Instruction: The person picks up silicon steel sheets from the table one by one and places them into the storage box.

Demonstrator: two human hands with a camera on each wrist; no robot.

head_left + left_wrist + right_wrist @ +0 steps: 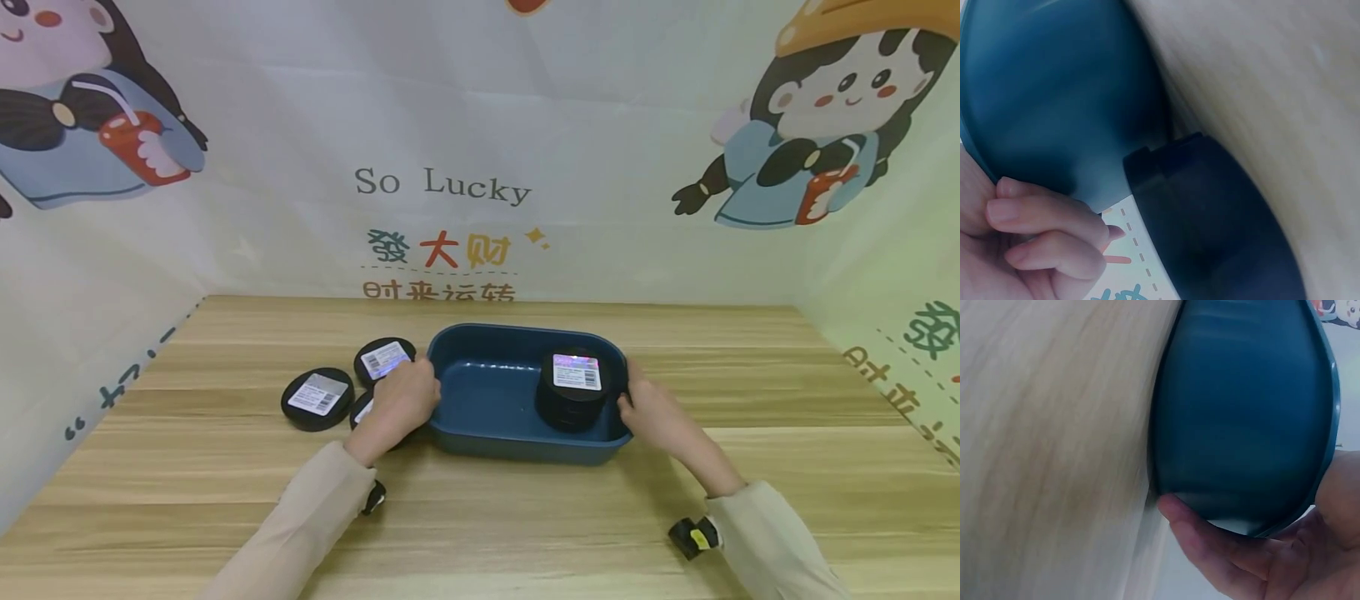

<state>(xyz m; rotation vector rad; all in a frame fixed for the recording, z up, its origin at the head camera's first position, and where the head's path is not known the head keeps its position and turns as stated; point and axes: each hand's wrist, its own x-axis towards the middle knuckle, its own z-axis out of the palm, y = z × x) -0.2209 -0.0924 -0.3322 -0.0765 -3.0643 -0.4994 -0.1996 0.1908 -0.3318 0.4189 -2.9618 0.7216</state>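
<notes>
Blue tray (480, 400), a deep rectangular tub with rounded corners and a glossy dark teal inside, sits near the middle of the wooden table (525, 517), long side toward the person. Inside it, at its 3 o'clock end, stands a black round tin (574, 389) with a white barcode label on its lid; it looks tall enough to be a stack, though the seams are hard to make out. Outside the tray, at its 9 o'clock side, lie three more black tins: one (385, 360) just beside the tray's far left corner, one (318, 398) farther out toward 9 o'clock, and a third (361, 410) mostly hidden under the left hand. The left hand (401, 400) grips the tray's left end, fingers curled over the rim; in the left wrist view the fingers (1054, 219) press against the tray's outer wall (1054, 94), with a dark tin edge (1210, 225) blurred below them. The right hand (648, 404) clasps the right end; the right wrist view shows its fingers (1210, 544) tucked under the tray's wall (1241, 412), everything smeared by blur. Both forearms, in beige sleeves, angle inward from 7 and 5 o'clock, the hands well apart with the tray between them.
</notes>
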